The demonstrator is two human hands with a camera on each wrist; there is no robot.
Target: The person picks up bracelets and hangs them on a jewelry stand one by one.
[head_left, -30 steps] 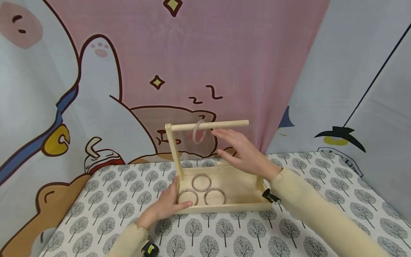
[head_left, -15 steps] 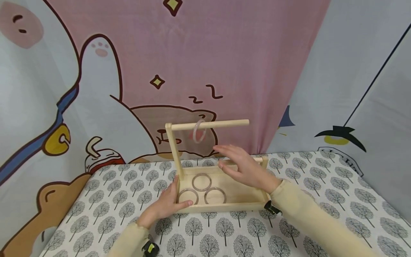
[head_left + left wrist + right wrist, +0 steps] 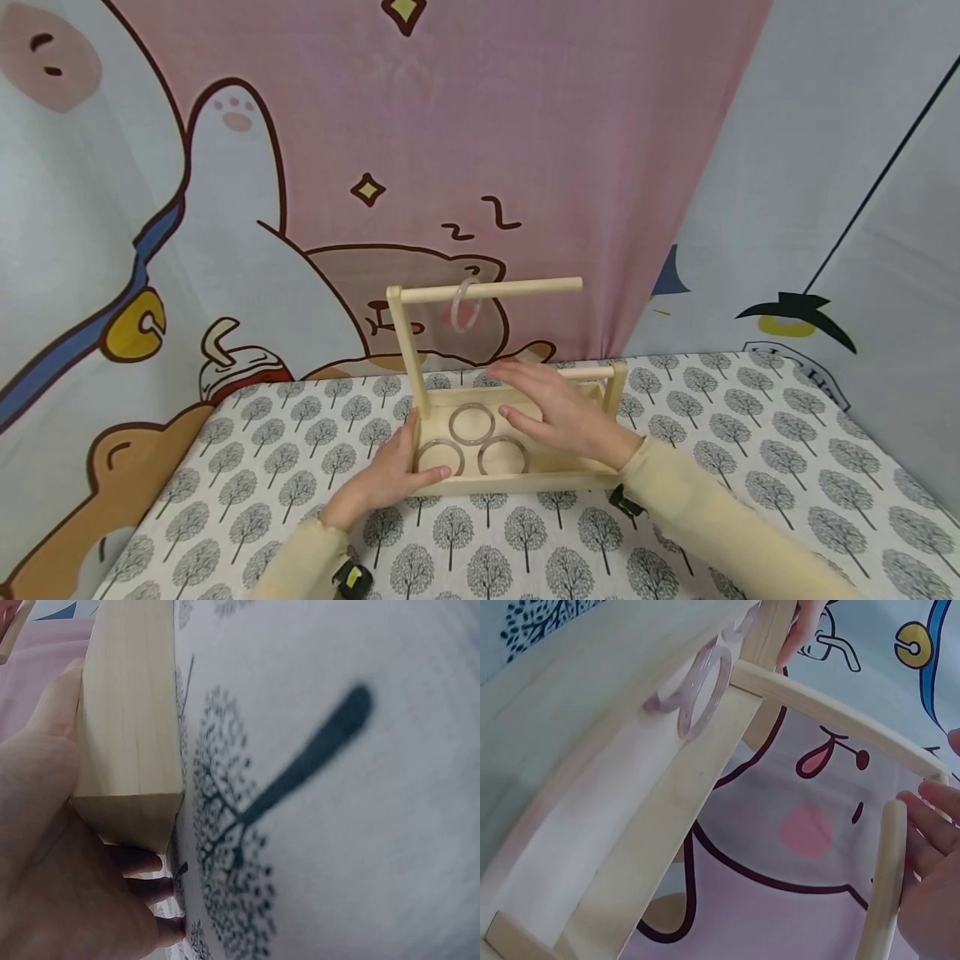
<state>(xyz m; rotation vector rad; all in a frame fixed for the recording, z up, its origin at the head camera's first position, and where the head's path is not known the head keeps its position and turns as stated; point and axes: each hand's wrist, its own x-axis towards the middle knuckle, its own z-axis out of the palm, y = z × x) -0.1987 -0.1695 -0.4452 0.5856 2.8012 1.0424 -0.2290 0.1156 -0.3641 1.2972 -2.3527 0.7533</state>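
A pale wooden tray (image 3: 517,483) with two posts and rods stands on the table. My left hand (image 3: 386,472) grips its front left corner, thumb over the front rim and fingers along the side; the left wrist view shows the palm against the wooden end (image 3: 131,712). One clear pinkish ring (image 3: 455,310) hangs on the upper rod (image 3: 532,287). Three like it lie in the tray, among them the rear ring (image 3: 471,444). Above the tray my right hand (image 3: 573,417) hovers, fingers extended, beside the lower rod (image 3: 883,892) in the right wrist view, holding nothing.
The lower rod runs from the short right post (image 3: 615,390), partly hidden behind the right hand. The upper rod comes from the tall left post (image 3: 407,350), and its right end is free. A tree-print cloth (image 3: 720,483) covers the table; a cartoon curtain (image 3: 600,167) hangs behind.
My right hand has dropped from beside the upper rod to lower over the tray, uncovering the right post. The left hand, the tray and the rings have stayed in place.
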